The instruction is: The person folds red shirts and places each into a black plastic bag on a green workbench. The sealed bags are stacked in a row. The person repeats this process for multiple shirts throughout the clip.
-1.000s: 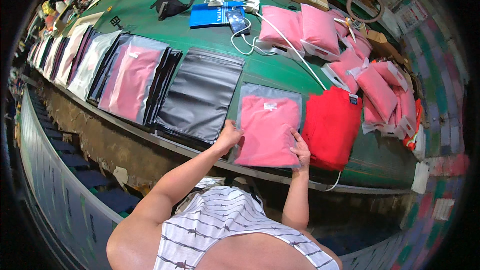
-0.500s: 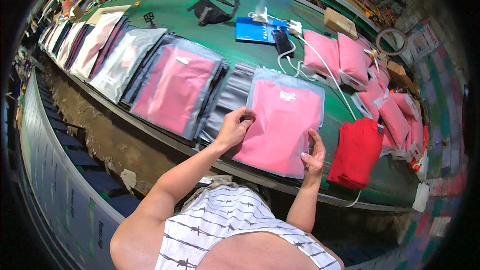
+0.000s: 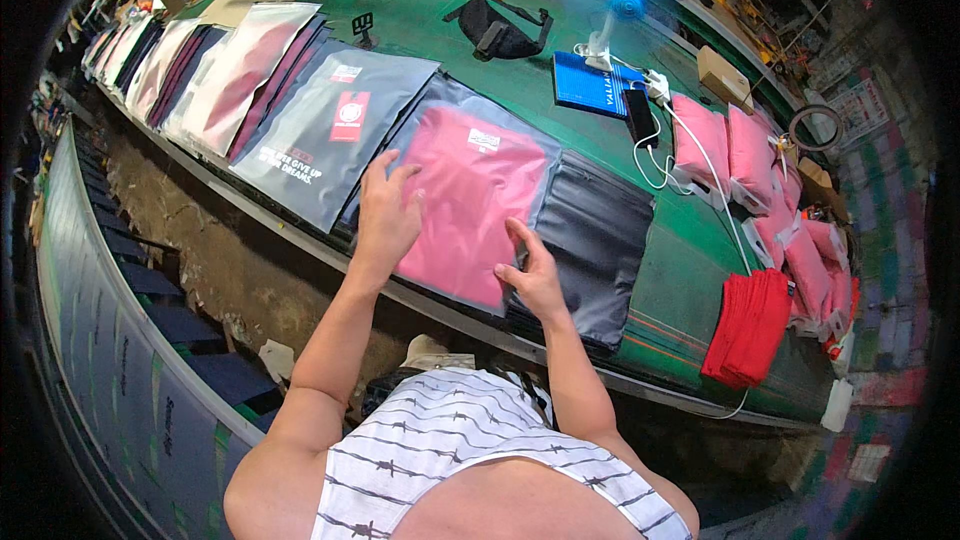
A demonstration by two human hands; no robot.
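Observation:
A clear plastic bag with a folded pink garment lies on a stack of bagged garments at the table's near side. My left hand is over the bag's left edge, fingers spread and open. At its right edge my right hand has thumb and forefinger apart, seemingly resting on the plastic. To the right lies a stack of dark, glossy bags. Left of the pink one, a frosted bag with a printed front tops another stack.
More bagged garments run along the table to the far left. Beyond are a black waist bag, a blue box, a small blue fan, and a phone with white cables. Pink packets and folded red cloth lie at right.
Both hands have moved left with the pink garment's bag, which now lies on the stack left of the dark bags. The view has shifted, and the dark bags are uncovered.

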